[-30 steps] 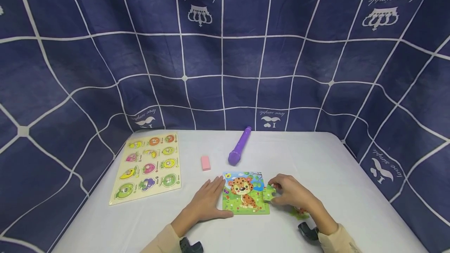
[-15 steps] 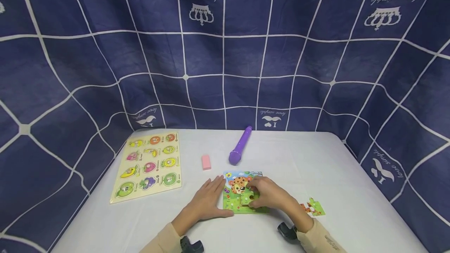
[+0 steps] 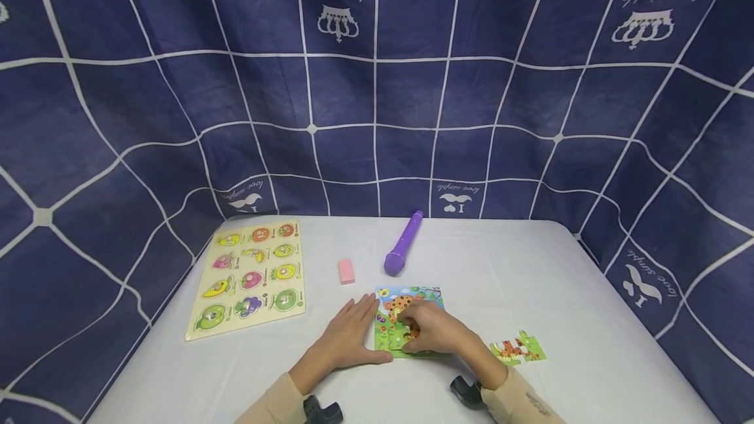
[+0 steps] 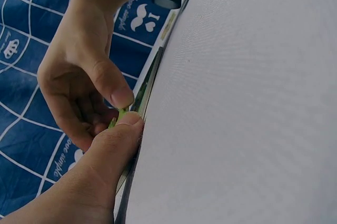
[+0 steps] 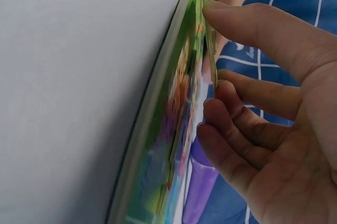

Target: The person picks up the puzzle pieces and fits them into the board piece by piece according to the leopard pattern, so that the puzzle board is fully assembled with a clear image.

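A square leopard picture puzzle [image 3: 383, 342] lies on the white table. My left hand [image 3: 347, 335] rests flat along its left side, fingers straight, thumb stretched out by the near left corner. My right hand [image 3: 438, 327] is over the middle of the puzzle, hiding much of the leopard. Between its thumb and fingers it pinches a thin green puzzle piece [image 5: 211, 50], tilted up from the picture in the right wrist view. Close to the right forearm, loose leopard puzzle pieces [image 3: 533, 349] lie on the table.
Beyond the puzzle lie a purple toy microphone [image 3: 403, 244] and a small pink block [image 3: 346, 271]. A wooden fruit puzzle board [image 3: 197, 313] occupies the table's left side. A blue curtain [image 3: 406, 97] with white lines hangs around the table [image 3: 589, 319].
My right hand has carried the green puzzle piece leftward from the puzzle's right edge to over its middle, uncovering the loose pieces at right. My left hand has stayed in place.
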`<state>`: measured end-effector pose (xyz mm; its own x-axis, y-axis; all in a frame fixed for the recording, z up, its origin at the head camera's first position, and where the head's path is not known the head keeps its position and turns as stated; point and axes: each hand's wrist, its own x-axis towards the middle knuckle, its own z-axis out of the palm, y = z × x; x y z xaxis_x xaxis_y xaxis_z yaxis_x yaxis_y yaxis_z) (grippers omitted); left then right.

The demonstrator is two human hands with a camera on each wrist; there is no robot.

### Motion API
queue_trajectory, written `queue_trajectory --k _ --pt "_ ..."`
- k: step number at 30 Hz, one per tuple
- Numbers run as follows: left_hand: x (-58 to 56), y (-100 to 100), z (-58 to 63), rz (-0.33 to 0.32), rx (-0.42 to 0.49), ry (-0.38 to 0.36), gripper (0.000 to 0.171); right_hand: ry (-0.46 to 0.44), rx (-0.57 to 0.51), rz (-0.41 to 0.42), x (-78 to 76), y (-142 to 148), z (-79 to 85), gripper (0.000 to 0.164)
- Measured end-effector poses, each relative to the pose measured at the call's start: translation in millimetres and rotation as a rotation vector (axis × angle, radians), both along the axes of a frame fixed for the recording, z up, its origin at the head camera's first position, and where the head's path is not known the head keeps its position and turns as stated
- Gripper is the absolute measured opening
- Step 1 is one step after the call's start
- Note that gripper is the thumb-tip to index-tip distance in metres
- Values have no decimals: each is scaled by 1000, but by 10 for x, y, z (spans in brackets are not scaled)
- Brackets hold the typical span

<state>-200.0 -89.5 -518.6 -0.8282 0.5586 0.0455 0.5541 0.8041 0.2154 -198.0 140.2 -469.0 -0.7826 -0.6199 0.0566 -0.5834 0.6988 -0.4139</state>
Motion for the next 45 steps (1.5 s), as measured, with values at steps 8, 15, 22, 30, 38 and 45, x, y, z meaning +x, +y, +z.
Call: queue_trajectory --k 8,15,22,30,38,45 --pt "-13 5 -1 -3 3 -5 117 -42 3 7 -17 -93 5 48" --pt "-20 3 1 -6 2 8 116 -89 36 -4 -66 -124 -3 51" --pt "-10 1 18 -7 3 10 116 -81 33 13 -72 -140 -3 52" --pt "-8 1 10 -8 3 11 117 -68 3 -9 -47 -122 -12 42" --pt "-21 -13 -15 -10 7 16 117 -58 -13 -15 -39 -148 4 33" --pt "-16 -9 -21 -12 12 13 117 -74 13 -17 -36 -183 -3 31"
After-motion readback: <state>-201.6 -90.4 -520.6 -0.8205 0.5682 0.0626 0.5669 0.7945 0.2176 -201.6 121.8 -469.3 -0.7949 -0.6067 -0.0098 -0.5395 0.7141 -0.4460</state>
